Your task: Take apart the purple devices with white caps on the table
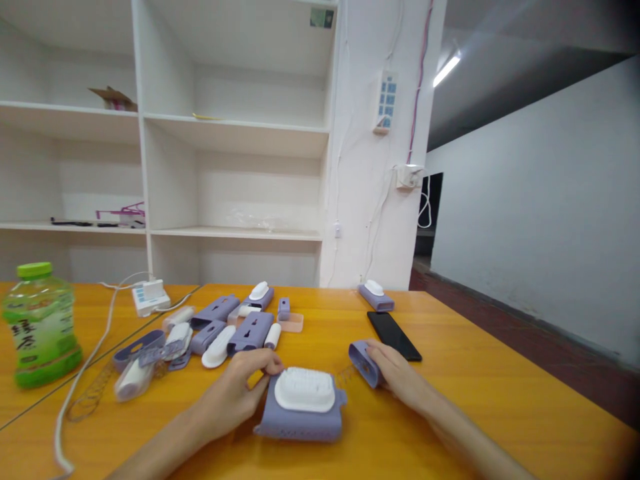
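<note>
A person sits at an orange wooden tabletop [490,400], and both bare arms reach forward over it. The left hand [240,387] rests against the left side of a lilac plastic case with a white ribbed insert [304,403], which lies flat on the tabletop just in front of the person. The fingers [265,365] of this hand curl at the upper left corner of the case and touch it; the grip looks loosely closed there, but I cannot tell if it really clamps the case. The right hand [395,373] lies just to the right of the case. Its grip is closed around a small lilac curved plastic piece [364,363], with the fingers wrapped over it.

Just behind the right hand, a black flat phone [394,335] lies on the tabletop, and further back is a small lilac holder with a white oval top [376,297]. Behind the left hand there is a loose group of lilac and white plastic parts [220,327], some touching one another. At the far left stands a green plastic drink bottle with a green cap [37,327], upright. A white power strip [150,297] with a white cable [85,363] lies near the back edge. Against the wall stands a white shelf unit [235,133].
</note>
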